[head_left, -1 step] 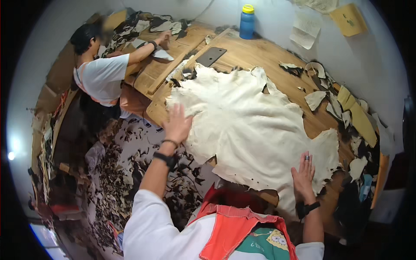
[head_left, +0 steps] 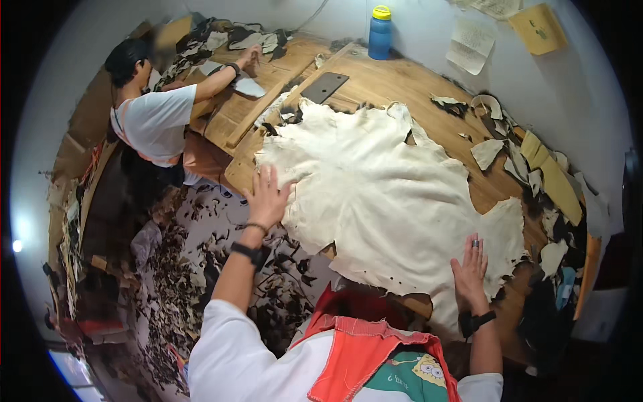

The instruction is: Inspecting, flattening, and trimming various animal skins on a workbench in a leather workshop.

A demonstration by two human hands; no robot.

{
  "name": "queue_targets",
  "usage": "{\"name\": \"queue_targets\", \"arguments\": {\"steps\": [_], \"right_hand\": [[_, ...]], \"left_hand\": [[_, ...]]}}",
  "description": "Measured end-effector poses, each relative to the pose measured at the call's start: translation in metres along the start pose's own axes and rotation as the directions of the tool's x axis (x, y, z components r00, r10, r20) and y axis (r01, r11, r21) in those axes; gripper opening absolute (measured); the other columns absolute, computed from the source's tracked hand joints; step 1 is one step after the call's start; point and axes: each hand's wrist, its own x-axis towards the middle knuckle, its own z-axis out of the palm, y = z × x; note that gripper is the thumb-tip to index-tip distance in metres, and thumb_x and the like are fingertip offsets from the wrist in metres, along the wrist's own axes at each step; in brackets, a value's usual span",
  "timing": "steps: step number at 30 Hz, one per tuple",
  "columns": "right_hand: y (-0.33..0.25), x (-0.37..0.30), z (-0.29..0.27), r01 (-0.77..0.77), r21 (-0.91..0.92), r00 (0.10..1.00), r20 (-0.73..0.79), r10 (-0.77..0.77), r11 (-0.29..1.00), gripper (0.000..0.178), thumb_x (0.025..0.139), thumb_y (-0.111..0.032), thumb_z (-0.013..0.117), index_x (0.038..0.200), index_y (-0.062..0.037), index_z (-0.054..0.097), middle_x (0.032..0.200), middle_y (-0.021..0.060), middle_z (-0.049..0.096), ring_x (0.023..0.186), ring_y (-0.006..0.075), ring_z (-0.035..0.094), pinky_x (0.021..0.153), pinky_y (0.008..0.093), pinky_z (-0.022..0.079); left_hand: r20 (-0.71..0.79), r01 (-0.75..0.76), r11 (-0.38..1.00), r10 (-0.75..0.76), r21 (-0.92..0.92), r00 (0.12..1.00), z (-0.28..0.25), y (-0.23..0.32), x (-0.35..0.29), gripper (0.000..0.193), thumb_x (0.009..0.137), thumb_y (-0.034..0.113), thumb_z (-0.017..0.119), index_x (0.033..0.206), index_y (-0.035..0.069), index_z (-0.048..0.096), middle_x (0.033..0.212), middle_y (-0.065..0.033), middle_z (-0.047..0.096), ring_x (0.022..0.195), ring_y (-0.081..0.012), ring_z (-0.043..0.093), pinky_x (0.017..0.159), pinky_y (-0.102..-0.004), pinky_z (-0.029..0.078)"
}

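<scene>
A large cream-white animal hide [head_left: 375, 187] lies spread on the wooden table [head_left: 429, 94], its outline ragged and dark fur showing along parts of the edge. Shallow wrinkles run across its middle. At the hide's left edge, my left hand [head_left: 269, 197] is open with fingers apart, the fingertips at or over the border. Near the lower right part, my right hand [head_left: 471, 271] rests flat on the hide, fingers stretched out and a ring on one. Neither hand holds anything.
A co-worker [head_left: 161, 110] works at the table's far left. Behind the hide are a dark flat plate [head_left: 325, 88] and a blue bottle [head_left: 380, 37] with a yellow lid. Hide scraps [head_left: 487, 154] line the right edge; many dark offcuts [head_left: 174, 281] cover the floor at left.
My left hand has shifted slightly down and to the left along the hide's edge. My right hand and the hide look nearly unchanged.
</scene>
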Motion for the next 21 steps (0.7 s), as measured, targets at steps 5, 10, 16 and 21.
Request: {"name": "queue_targets", "arguments": {"steps": [5,10,16,21], "right_hand": [[-0.008,0.006,-0.007,-0.015,0.009,1.000,0.025,0.014,1.000,0.080,0.093,-0.036,0.055,0.155,-0.0054,0.015,0.162,0.0174,0.012,0.150,0.0358,0.008,0.117,0.0556,0.011],[-0.057,0.051,-0.018,0.140,0.086,0.986,-0.108,-0.130,0.986,0.071,0.093,-0.033,0.056,0.150,-0.0020,0.027,0.156,0.0215,0.025,0.146,0.0394,0.018,0.114,0.0565,0.019],[-0.243,0.135,-0.001,0.553,0.034,0.832,-0.074,-0.549,0.833,0.059,0.097,-0.038,0.049,0.145,-0.0043,0.038,0.155,0.0183,0.032,0.146,0.0364,0.023,0.109,0.0616,0.027],[-0.378,0.201,0.019,0.478,0.172,0.878,-0.061,-0.475,0.861,0.071,0.098,-0.045,0.044,0.150,0.0000,0.026,0.158,0.0214,0.023,0.148,0.0384,0.016,0.111,0.0655,0.021]], "left_hand": [[-0.303,-0.236,0.900,0.125,-0.366,0.945,-0.010,-0.045,-0.023,0.045,0.100,0.032,0.049,0.134,0.004,0.049,0.141,-0.0173,0.045,0.133,-0.0350,0.038,0.106,-0.0512,0.034],[-0.358,-0.138,0.756,-0.134,-0.640,0.924,-0.019,-0.018,-0.033,0.032,0.097,0.029,0.054,0.090,0.001,0.065,0.090,-0.0144,0.065,0.092,-0.0334,0.058,0.082,-0.0413,0.046],[-0.046,0.176,0.926,-0.202,-0.333,0.978,-0.037,0.025,-0.018,0.052,0.089,0.053,0.055,0.077,0.005,0.070,0.079,-0.0187,0.068,0.080,-0.0390,0.064,0.073,-0.0456,0.049],[-0.068,0.099,0.916,-0.136,-0.390,0.988,-0.028,0.026,-0.016,0.046,0.089,0.048,0.057,0.078,0.005,0.070,0.075,-0.0191,0.068,0.073,-0.0395,0.066,0.065,-0.0495,0.050]]}}
